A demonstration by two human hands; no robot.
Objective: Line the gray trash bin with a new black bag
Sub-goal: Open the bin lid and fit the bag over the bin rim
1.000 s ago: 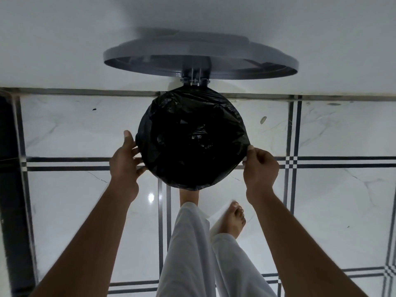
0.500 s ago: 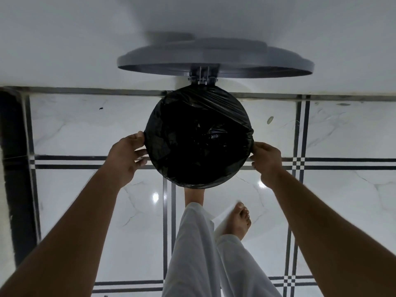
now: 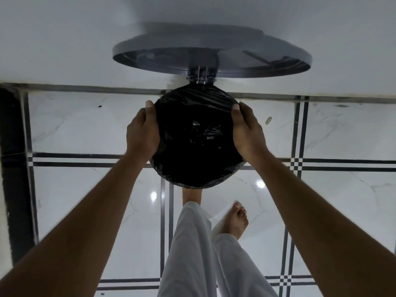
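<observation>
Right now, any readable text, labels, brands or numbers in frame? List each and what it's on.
None readable.
Black bag: plain, only shiny creases, no print.
Gray lid, raised open: no label or logo visible.
Left hand and right hand hold the bag-covered rim at its sides; nothing written there.
Floor tiles: only striped borders and small dark specks, not text.

Floor [image 3: 85,129]: glossy white marble-look tiles with faint grey veining, divided by double black lines that form small checkered squares [image 3: 297,163] at the crossings. Plain white wall [image 3: 64,39] at top of view, meeting the floor along a dark border strip [image 3: 85,89]; a black vertical band [image 3: 12,168] runs down the left edge. Two bright light reflections [image 3: 260,184] glare on the tiles, and a small dark speck [image 3: 100,106] lies near the wall.
</observation>
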